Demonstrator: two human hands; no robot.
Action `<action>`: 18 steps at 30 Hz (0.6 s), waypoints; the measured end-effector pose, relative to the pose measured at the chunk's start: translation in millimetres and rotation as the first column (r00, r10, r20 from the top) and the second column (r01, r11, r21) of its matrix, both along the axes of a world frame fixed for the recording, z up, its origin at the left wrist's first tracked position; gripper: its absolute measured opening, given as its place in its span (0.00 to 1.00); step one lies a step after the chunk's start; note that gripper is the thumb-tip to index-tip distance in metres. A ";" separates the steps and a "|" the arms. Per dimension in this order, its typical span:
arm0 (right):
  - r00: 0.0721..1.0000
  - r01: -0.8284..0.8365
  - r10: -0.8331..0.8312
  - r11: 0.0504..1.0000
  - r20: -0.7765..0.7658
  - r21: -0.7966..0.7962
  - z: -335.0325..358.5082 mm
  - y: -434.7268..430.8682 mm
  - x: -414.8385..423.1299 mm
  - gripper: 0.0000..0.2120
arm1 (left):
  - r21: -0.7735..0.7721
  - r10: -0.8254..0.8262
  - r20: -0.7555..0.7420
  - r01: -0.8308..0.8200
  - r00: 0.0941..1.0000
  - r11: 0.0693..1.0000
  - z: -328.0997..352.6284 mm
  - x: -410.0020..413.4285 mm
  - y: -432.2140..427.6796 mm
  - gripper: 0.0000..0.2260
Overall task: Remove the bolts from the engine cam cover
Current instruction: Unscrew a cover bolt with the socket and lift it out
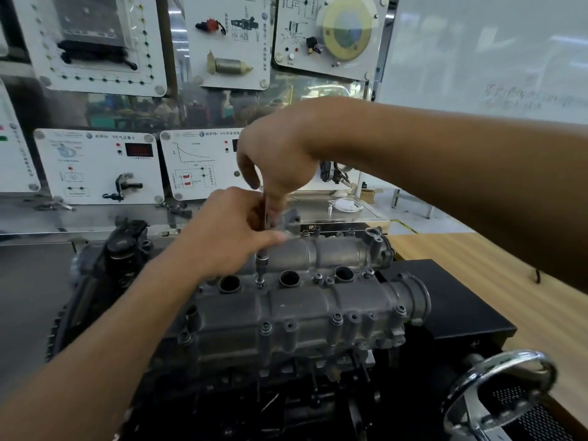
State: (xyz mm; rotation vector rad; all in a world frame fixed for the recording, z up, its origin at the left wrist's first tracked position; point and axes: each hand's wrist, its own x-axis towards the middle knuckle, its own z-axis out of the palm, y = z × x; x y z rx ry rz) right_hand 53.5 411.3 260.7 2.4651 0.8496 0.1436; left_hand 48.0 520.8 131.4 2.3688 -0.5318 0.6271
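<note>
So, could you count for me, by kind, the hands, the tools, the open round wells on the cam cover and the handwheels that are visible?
hands: 2, the left hand and the right hand
socket driver: 1
open round wells visible in the cam cover: 3
handwheel: 1
Total: 7

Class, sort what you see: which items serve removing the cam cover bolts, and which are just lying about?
In use: socket driver, gripped by left hand and right hand; bolts; cam cover.
Lying about: handwheel; white cable; wall panels.
</note>
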 end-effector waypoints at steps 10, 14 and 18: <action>0.999 0.033 -0.034 0.999 -0.033 -0.041 -0.4 -1.5 -9.8 0.23 | 0.039 0.019 -0.042 -0.018 0.999 0.999 -6.6 0.7 4.2 0.13; 0.998 -0.033 0.037 0.994 -0.042 0.105 10.5 -18.1 -14.1 0.14 | 0.006 0.182 0.078 -0.183 0.980 0.983 -8.1 -2.0 -18.4 0.31; 0.994 -0.065 0.101 0.870 -0.047 0.488 26.5 -64.6 -22.3 0.11 | -0.385 -0.268 -0.196 0.177 0.943 0.906 8.9 -7.2 -22.5 0.27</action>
